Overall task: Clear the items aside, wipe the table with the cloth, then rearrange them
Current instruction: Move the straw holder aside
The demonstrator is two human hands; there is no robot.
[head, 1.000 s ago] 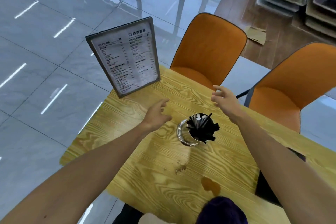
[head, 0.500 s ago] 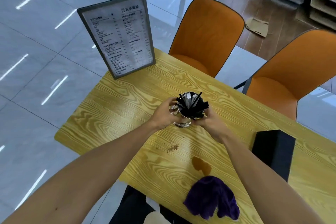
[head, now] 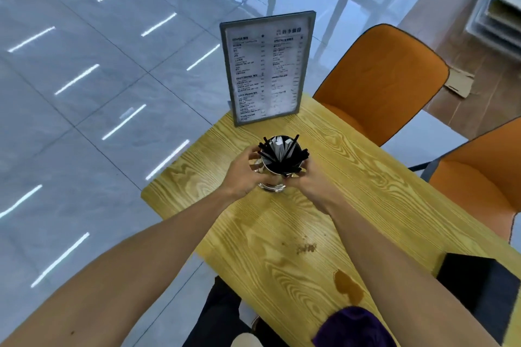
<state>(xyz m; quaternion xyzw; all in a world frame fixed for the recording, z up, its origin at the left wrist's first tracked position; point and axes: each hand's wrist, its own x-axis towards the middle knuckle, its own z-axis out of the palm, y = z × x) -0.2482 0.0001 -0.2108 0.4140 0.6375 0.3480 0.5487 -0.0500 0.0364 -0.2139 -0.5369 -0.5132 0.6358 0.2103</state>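
Note:
A glass holder full of black straws stands on the yellow wooden table. My left hand grips its left side and my right hand grips its right side. Just beyond it, a framed menu stand is upright at the table's far corner. A purple cloth lies at the near edge, partly hidden by my right forearm. A brown liquid spill and some crumbs mark the tabletop between holder and cloth.
A black box sits at the table's right near side. Two orange chairs stand along the far side. Grey tiled floor lies to the left of the table edge.
Both hands closed round the straw holder a second ago and now hold it nearer the menu stand. The camera has swung left.

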